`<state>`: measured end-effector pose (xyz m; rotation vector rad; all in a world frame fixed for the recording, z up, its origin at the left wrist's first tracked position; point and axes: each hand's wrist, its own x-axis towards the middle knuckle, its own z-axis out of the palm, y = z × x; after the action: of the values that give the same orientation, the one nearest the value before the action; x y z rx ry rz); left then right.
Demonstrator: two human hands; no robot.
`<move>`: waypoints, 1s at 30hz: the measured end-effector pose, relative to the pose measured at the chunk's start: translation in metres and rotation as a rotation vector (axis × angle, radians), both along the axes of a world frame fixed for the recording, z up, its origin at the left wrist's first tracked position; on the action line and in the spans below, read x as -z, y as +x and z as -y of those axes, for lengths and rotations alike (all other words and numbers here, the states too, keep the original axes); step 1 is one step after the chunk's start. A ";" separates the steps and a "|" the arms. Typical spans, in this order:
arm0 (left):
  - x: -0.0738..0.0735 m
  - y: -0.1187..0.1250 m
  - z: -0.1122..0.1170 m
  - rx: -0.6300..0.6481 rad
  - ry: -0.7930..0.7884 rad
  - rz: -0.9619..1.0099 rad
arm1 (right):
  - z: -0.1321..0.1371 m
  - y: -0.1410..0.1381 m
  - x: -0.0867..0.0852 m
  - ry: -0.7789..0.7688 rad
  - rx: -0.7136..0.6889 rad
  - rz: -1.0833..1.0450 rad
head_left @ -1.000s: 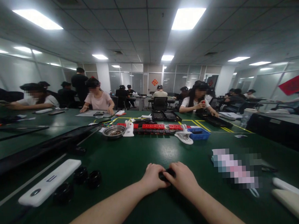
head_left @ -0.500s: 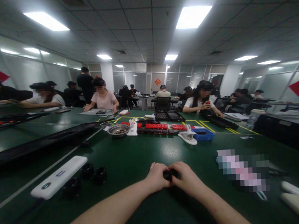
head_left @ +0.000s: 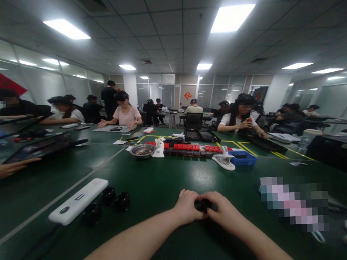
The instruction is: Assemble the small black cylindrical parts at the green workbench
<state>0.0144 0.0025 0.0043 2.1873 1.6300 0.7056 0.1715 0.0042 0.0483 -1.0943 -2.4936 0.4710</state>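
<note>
My left hand [head_left: 188, 206] and my right hand [head_left: 223, 210] meet above the green table in front of me. Both are closed around a small black part [head_left: 204, 206], held between thumbs and fingers. Most of it is covered by the fingers, so its exact kind does not show. Left of my hands, several glossy black ring-shaped pieces [head_left: 122, 201] stand together on the table. Beside them lies a long white device [head_left: 79, 202] with a dark round button and a cable.
Ahead are a metal bowl [head_left: 142, 150] of small parts, white clamps [head_left: 224, 158], red strips [head_left: 187, 147] and a blue bin [head_left: 243, 157]. A blurred-out pastel item [head_left: 291, 203] lies right. Another person's hand [head_left: 12, 169] holds a dark panel [head_left: 42, 149] at left. Co-workers sit across the table.
The view has turned a little left. My hands still hold the black part, which shows slightly differently between the fingers. At left, the long dark panel has shifted away, and another person's hand has appeared.
</note>
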 end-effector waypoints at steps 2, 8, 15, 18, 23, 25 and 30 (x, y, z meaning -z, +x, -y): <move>0.001 0.000 0.000 -0.003 -0.002 0.005 | 0.001 0.002 -0.002 -0.013 0.019 -0.040; 0.004 -0.001 -0.001 0.010 0.001 0.025 | 0.003 -0.003 -0.001 0.128 0.291 0.041; 0.002 0.000 0.000 0.008 -0.004 0.017 | -0.001 0.003 0.001 0.030 0.046 -0.062; 0.001 0.000 0.000 0.003 -0.008 0.018 | -0.001 0.003 0.003 0.078 0.185 -0.062; -0.002 0.000 0.002 0.004 -0.019 0.023 | 0.001 -0.003 0.001 0.120 0.261 0.031; -0.002 0.000 0.002 0.006 -0.021 0.025 | 0.002 -0.002 -0.002 0.052 0.143 0.006; 0.002 0.000 0.000 0.001 -0.017 0.034 | 0.003 0.001 -0.005 0.090 0.128 -0.052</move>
<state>0.0141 0.0028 0.0028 2.1527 1.6122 0.7221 0.1728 0.0008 0.0537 -1.1820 -2.3582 0.3425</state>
